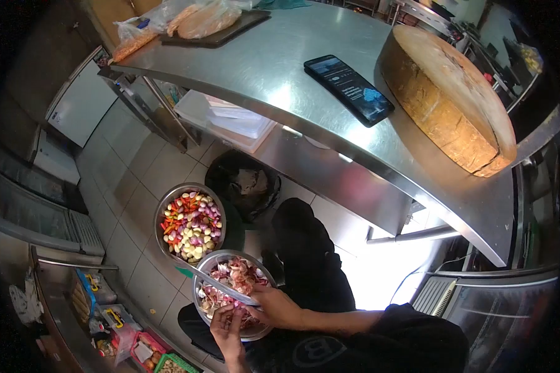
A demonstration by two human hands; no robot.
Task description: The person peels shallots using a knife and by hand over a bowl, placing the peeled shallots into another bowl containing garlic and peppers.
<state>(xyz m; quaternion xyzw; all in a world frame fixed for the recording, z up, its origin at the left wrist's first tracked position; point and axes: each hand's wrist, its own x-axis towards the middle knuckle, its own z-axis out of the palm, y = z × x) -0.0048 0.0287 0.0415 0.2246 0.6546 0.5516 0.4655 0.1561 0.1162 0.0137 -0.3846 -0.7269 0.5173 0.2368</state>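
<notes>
Lower centre of frame: right hand (279, 308) closed around the handle end of a knife (221, 285), whose blade slants toward the upper left across a metal bowl (255, 336) of papery peelings (239, 273). Left hand (227, 329), just below and to the left, has thumb and fingertips pinched on a small pinkish piece (238, 304) close under the blade; piece partly covered by the fingers, its exact kind not readable. Both hands are over the peelings bowl. Left of centre, just above it: second metal bowl (157, 217) with red chillies (171, 221), purple shallots (208, 214) and pale cloves (196, 245). Black-lined bin (214, 171) beside that bowl, to its upper right. Upper part of frame: steel table (249, 68) bearing a phone (348, 90), screen lit, and, at upper right, a thick round wooden block (442, 102), visibly cracked at its near edge.
</notes>
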